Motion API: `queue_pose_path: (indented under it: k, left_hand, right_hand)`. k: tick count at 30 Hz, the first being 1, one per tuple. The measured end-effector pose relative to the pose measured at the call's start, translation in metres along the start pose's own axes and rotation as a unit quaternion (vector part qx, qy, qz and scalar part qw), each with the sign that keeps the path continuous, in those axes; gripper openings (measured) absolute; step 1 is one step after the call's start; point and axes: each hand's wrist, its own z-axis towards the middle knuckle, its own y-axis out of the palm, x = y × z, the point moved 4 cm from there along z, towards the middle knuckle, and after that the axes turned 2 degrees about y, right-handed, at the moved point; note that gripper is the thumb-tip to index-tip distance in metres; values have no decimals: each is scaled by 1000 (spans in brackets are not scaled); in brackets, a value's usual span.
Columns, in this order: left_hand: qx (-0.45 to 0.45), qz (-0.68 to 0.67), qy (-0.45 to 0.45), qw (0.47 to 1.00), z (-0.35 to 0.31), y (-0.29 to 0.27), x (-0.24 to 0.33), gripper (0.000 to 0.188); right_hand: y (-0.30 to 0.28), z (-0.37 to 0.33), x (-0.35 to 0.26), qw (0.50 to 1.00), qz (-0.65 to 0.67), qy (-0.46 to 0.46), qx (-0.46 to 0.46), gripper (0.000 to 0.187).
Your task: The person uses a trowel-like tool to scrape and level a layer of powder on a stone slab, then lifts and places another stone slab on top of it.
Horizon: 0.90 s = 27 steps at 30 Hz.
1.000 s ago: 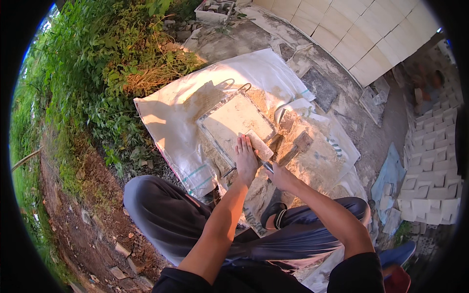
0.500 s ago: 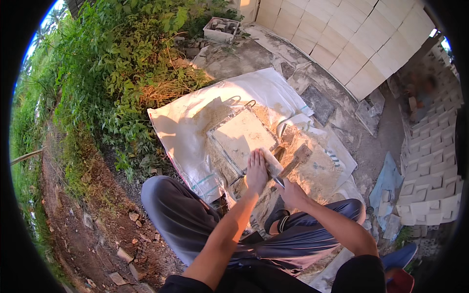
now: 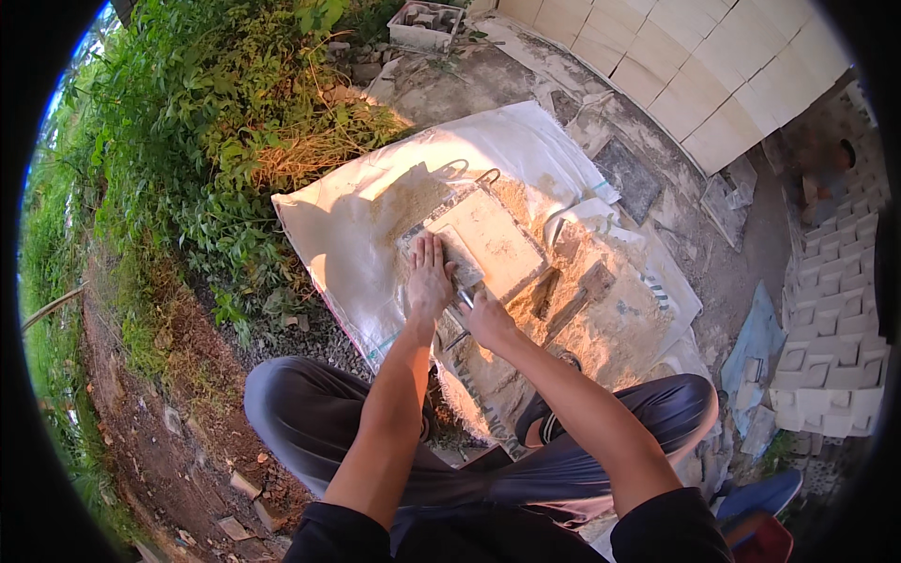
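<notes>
A rectangular metal mould lies on a white woven sack, filled level with a pale sandy mix. My right hand is closed round the handle of a flat trowel. The trowel's blade rests on the left part of the mix. My left hand lies flat with its fingers stretched out, pressing on the blade's left side. Loops of metal rod stick out at the mould's far edge. Right of the mould, a dusty flat-ended tool lies on loose sandy mix.
The white woven sack spreads under everything. Leafy plants border the left. At the back stand a crate of rubble and a wall of stacked pale blocks. Patterned blocks and a blurred person are at the right.
Both hands and the trowel have swept left across the mould, from its right near corner to its left side. The blade, tilted before, now lies flatter. The camera view has shifted slightly.
</notes>
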Motion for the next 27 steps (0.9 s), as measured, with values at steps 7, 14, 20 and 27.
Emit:
queue_pose_path:
  k: [7, 14, 20, 27]
  left_hand:
    - [18, -20, -4, 1000, -68, 21, 48, 61]
    - [8, -50, 7, 999, -115, 33, 84, 60]
    - [1, -82, 9, 997, -148, 44, 111, 59]
    - [-135, -138, 170, 966, -150, 40, 131, 56]
  right_hand:
    - [23, -54, 62, 1000, 10, 8, 1, 46]
    - [28, -100, 98, 1000, -7, -16, 20, 51]
    - [26, -140, 118, 1000, -19, -10, 21, 55]
    - [11, -138, 146, 993, -3, 67, 92, 50]
